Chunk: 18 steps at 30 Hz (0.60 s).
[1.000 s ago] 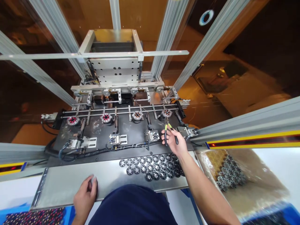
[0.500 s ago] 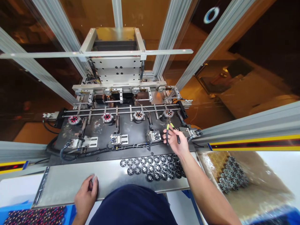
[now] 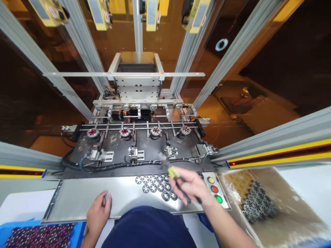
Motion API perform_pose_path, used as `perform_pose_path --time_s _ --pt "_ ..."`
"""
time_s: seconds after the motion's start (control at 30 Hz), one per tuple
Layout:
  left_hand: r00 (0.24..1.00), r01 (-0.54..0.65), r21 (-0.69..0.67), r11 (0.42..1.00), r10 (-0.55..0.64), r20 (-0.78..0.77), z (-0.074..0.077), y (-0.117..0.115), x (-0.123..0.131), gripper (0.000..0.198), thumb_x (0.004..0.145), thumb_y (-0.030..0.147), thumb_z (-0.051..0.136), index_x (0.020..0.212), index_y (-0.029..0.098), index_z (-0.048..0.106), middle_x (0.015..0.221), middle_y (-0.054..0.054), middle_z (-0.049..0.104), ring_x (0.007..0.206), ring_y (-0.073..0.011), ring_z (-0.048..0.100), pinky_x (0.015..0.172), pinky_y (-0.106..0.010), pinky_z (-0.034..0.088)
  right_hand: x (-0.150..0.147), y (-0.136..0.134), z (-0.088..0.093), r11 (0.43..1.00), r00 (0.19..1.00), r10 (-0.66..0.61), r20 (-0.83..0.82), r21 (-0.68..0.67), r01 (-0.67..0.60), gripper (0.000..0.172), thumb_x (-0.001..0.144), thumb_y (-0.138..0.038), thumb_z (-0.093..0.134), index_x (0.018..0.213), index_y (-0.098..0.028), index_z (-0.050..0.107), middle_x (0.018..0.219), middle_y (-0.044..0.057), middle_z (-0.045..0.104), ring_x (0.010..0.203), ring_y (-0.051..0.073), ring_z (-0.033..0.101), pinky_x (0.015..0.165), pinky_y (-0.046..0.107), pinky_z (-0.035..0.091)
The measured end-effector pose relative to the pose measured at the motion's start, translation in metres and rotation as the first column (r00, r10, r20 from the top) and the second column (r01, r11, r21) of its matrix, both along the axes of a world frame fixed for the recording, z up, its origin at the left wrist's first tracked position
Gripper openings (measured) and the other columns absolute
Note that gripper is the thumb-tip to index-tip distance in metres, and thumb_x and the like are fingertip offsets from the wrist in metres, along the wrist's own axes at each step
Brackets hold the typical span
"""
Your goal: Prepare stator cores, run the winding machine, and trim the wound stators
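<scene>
Pliers (image 3: pixel 173 172) with green-and-black handles are in my right hand (image 3: pixel 196 186), fingers wrapped around them, above the front metal shelf. Their blurred jaws point up and left, away from me. Below and beside them lie rows of round, black-and-silver slotted parts (image 3: pixel 153 188), some hidden by the hand. My left hand (image 3: pixel 98 210) rests at the shelf's front edge with fingers curled and thumb against them; whatever they hold, if anything, is hidden. Behind, on the dark machine plate (image 3: pixel 147 143), round fixtures (image 3: pixel 125 132) carry parts with red or orange-tipped pieces.
Yellow, red and green buttons (image 3: pixel 214 189) sit at the shelf's right end. A lined box (image 3: pixel 289 203) of round parts stands right, a blue bin (image 3: pixel 82 229) of small coloured pieces lower left. Yellow sensor bars (image 3: pixel 279 154) and aluminium posts frame the machine.
My right hand has drawn the pliers back from the rightmost fixture, down and left over the shelf. The head view has tilted up, bringing yellow units into sight. My left hand stays by the edge.
</scene>
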<state>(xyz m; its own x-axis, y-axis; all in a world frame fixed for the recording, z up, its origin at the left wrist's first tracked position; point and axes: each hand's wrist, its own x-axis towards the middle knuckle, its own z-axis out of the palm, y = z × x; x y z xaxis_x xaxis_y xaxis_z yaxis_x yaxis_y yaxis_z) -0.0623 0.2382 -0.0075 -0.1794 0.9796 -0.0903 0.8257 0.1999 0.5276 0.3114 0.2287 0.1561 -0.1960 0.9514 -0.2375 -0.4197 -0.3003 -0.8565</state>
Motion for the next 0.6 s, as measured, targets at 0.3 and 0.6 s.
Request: perform_pose_path --time_s 0.3,0.6 --pt "0.874 0.169 -0.263 0.950 -0.022 0.485 0.024 -0.018 0.042 0.071 0.087 0.073 0.025 0.079 0.015 0.066 0.060 -0.005 0.065 0.049 -0.0172 0.063 0.048 -0.027 0.049 -0.169 0.020 -0.069 0.881 0.445 0.417 0.793 -0.231 -0.413 0.038 0.081 -0.027 0.054 0.116 -0.014 0.062 0.092 0.008 0.066 0.085 0.022 0.063 0.078 0.032 0.051" --pt "0.944 0.195 -0.286 0.938 -0.101 0.313 0.043 -0.015 0.041 0.039 0.092 0.044 0.040 0.081 0.015 0.064 0.078 -0.010 0.070 0.069 -0.0226 0.070 0.067 -0.033 0.055 -0.187 0.006 -0.066 0.786 0.008 0.309 0.951 -0.250 -0.565 0.074 0.077 -0.023 0.066 0.143 -0.002 0.042 0.135 0.030 0.052 0.115 0.038 0.062 0.097 0.044 0.048"
